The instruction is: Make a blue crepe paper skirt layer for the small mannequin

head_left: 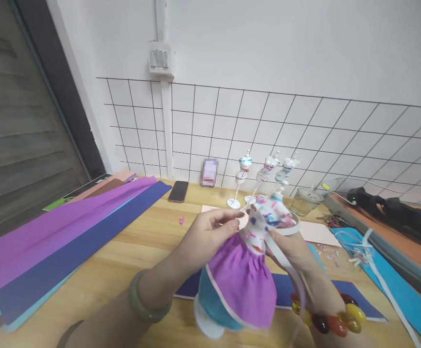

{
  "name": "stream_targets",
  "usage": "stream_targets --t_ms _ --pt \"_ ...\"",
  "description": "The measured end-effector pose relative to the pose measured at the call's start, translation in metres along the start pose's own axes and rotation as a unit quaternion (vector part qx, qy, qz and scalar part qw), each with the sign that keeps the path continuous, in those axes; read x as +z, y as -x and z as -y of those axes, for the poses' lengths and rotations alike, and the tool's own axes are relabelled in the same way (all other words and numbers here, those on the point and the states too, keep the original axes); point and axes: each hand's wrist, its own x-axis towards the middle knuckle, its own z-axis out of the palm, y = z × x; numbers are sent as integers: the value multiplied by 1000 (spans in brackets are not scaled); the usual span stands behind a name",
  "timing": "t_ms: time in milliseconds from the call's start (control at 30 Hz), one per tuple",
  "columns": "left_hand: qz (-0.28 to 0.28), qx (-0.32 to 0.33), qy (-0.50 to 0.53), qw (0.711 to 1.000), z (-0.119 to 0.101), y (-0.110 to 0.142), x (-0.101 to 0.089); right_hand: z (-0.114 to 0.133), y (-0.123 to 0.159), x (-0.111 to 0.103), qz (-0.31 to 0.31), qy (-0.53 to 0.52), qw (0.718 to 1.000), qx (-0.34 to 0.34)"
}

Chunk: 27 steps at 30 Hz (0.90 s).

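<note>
A small dress form, its white torso marked with pink and blue, stands tilted on the table. It wears a gathered purple skirt over a blue layer; its white base shows below. My left hand is closed in a pinch at the form's left side; what is between the fingertips is unclear. My right hand grips the waist from the right, thumb in front, other fingers partly hidden. A white ribbon hangs from under that thumb, and a pale loop curves beside the torso.
Several small dress forms stand at the back beside a glass jar. A phone lies near the wall. Purple and navy sheets fill the left; a blue sheet with ribbon scraps lies right.
</note>
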Motion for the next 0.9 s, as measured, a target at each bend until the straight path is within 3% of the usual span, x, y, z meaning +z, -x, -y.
stream_targets --t_ms 133,267,633,900 --pt "-68 61 -199 976 -7 1 -7 7 -6 1 54 -80 995 38" --pt "-43 107 -311 943 -11 2 -8 18 -7 8 26 -69 996 45" --pt "-111 57 -325 937 4 -2 3 27 2 25 -22 -29 999 35" --pt "-123 54 -306 942 9 -5 6 30 2 22 -31 24 999 12"
